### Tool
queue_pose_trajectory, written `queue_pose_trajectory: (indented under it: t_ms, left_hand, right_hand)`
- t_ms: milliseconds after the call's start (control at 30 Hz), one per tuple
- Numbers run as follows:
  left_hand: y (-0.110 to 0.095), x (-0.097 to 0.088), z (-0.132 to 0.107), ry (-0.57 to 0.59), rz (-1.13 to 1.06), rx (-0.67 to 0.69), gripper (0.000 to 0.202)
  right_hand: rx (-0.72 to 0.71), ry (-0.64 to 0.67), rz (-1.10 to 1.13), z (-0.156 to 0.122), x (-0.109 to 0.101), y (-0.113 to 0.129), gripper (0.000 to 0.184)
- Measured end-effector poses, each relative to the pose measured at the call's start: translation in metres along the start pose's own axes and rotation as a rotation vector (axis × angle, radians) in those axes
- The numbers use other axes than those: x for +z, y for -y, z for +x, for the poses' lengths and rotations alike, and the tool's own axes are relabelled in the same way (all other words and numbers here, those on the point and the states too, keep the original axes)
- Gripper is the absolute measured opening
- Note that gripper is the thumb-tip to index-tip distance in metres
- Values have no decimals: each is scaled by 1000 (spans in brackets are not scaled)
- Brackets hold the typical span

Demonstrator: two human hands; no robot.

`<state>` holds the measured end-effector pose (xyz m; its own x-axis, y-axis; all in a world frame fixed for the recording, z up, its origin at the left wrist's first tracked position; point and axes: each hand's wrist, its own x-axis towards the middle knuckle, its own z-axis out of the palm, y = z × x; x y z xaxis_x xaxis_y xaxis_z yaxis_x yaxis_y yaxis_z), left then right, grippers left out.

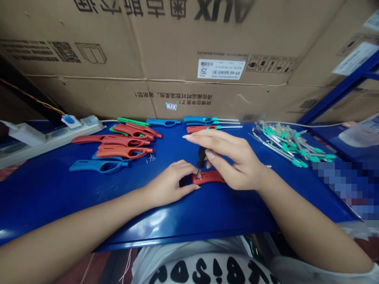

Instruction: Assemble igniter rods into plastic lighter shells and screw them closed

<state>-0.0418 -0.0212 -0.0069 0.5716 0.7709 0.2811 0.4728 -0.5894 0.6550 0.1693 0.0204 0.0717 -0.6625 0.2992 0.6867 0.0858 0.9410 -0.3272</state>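
Observation:
On the blue table lies a red lighter body (212,177), partly covered by my right hand. The thumb and fingers of my left hand (167,184) are closed round its left end. My right hand (241,159) grips a screwdriver (201,157) with a black handle, held upright. Its thin shaft points down at the left end of the red lighter, close to my left fingertips. Whether the tip sits in a screw is too small to tell. A short metal rod end (268,166) shows to the right, beyond my right hand.
Red, orange, blue and green lighter shells (124,152) lie at left, beside small loose pieces (151,158). Lighters with metal rods (211,119) lie at the back. Several rods with green ends (291,144) are heaped at right. A power strip (85,128) and a cardboard box (166,67) stand behind.

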Motion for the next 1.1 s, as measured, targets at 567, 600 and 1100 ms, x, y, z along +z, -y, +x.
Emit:
queue_pose_trajectory:
  t_ms: [567,600,1100]
  left_hand:
    - [1,1,-1,13,10,-1,20]
    - [2,1,-1,13,14,-4,19]
    - [0,1,0,1,3,-14,19]
  right_hand:
    - [58,11,-7,0,1,0,34]
    - [48,-15,-44,0,1,0,30]
    - [29,-22,-128,-1,1,-5,28]
